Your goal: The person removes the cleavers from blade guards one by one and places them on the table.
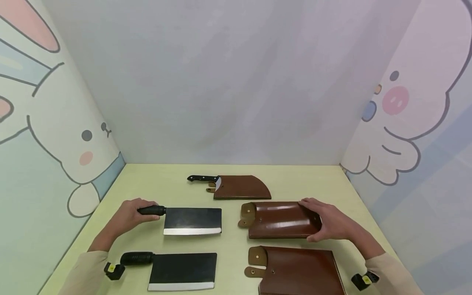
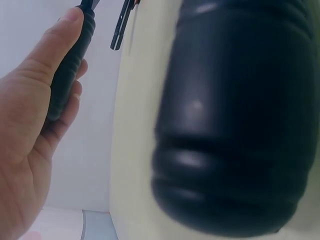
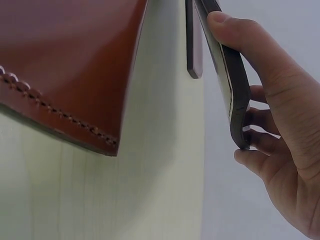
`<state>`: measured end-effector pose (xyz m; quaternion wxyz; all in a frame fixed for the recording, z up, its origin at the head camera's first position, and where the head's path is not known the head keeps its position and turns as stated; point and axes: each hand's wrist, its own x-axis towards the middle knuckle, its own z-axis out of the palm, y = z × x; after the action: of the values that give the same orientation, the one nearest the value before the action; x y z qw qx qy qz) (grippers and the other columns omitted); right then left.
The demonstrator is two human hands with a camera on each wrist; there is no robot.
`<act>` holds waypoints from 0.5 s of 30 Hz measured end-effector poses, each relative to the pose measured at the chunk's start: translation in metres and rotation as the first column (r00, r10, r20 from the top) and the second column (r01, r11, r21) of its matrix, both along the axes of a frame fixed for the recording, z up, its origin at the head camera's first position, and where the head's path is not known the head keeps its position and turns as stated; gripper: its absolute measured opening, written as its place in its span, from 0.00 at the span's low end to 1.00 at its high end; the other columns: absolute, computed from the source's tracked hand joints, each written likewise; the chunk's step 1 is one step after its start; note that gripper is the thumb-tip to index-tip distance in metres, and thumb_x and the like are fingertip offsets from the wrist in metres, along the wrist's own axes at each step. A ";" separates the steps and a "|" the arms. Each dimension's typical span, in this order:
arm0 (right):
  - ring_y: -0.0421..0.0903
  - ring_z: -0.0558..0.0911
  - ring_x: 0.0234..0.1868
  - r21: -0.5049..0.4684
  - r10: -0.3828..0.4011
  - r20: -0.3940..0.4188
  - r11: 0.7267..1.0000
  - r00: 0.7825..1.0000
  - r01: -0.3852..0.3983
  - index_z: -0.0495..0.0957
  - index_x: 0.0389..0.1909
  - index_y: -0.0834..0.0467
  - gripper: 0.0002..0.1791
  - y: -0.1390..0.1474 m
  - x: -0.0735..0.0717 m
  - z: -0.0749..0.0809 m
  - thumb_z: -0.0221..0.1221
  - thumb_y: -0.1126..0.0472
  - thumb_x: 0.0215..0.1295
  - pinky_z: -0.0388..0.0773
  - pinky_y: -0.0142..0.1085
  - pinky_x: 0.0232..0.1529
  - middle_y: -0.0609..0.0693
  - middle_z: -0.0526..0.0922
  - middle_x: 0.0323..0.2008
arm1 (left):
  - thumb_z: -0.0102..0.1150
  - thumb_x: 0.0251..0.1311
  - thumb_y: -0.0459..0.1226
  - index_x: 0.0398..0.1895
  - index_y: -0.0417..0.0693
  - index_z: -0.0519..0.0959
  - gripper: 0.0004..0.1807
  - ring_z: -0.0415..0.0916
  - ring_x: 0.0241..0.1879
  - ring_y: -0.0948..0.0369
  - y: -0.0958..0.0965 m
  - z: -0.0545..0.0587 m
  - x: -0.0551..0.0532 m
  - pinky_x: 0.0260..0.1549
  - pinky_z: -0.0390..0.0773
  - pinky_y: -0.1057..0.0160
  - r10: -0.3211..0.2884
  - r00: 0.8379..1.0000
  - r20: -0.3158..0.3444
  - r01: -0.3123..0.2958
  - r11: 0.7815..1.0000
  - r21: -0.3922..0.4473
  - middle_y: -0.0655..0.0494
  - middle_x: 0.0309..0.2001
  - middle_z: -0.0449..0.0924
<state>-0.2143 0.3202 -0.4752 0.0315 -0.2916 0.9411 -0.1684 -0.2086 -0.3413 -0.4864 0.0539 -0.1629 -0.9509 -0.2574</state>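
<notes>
My left hand grips the black ribbed handle of a cleaver. Its broad dark blade points right, with the bright edge toward me. In the left wrist view the thumb lies along that handle. My right hand holds the far end of a brown leather sheath, thumb at the near edge and fingers over the far one. The sheath bulges, and its snap straps hang loose toward the cleaver. A gap separates blade and sheath. The right wrist view shows the sheath's dark end between thumb and fingers.
Nearer me lie a second cleaver on the left and a second brown sheath on the right. A black-handled knife sits in a curved brown sheath at the back. Printed walls surround the pale table.
</notes>
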 end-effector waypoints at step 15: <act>0.57 0.75 0.66 0.042 0.003 0.025 0.999 1.000 -0.004 0.65 0.76 0.51 0.61 0.006 -0.004 -0.011 0.72 0.24 0.43 0.79 0.51 0.51 0.54 0.68 0.72 | 0.76 0.53 0.54 0.48 0.51 0.88 0.24 0.69 0.33 0.64 -0.005 -0.006 0.000 0.29 0.71 0.65 -0.013 1.000 0.026 0.013 1.000 -0.009 0.59 0.39 0.83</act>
<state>-0.2188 0.3259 -0.4858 0.0497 -0.2904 0.9435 -0.1520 -0.2086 -0.3460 -0.4929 0.0391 -0.1662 -0.9516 -0.2554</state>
